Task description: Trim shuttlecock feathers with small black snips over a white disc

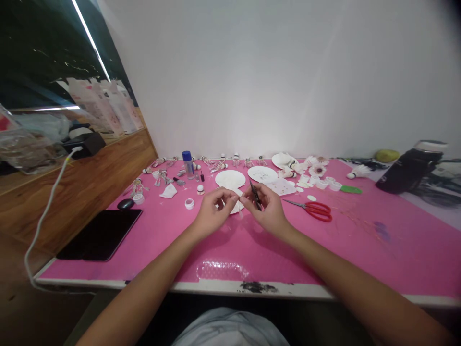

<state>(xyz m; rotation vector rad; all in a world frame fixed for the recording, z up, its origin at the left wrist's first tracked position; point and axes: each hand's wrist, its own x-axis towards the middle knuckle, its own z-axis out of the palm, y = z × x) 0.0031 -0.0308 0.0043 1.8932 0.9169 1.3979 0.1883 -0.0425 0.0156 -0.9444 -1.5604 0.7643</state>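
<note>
My left hand (216, 207) is closed, thumb and forefinger pinched at something too small to make out. Beside it, fingertips almost meeting, my right hand (268, 211) grips black tweezers (255, 194), their points tilted up and away from me. A small pale sliver hangs under the fingertips; its kind is unclear. Below and behind the hands lies a white round disc (236, 208), partly covered by them. Just beyond are a white paper plate (230, 179) and another plate with small bits (262, 174).
Shuttlecocks (236, 159) line the wall. Red-handled scissors (317, 210) lie right, near small white tubs (334, 185) and a green-handled item (351, 190). A black bottle (410, 166) stands far right. Left are a black tablet (103, 234), a mouse (126, 204) and a blue-capped bottle (188, 165).
</note>
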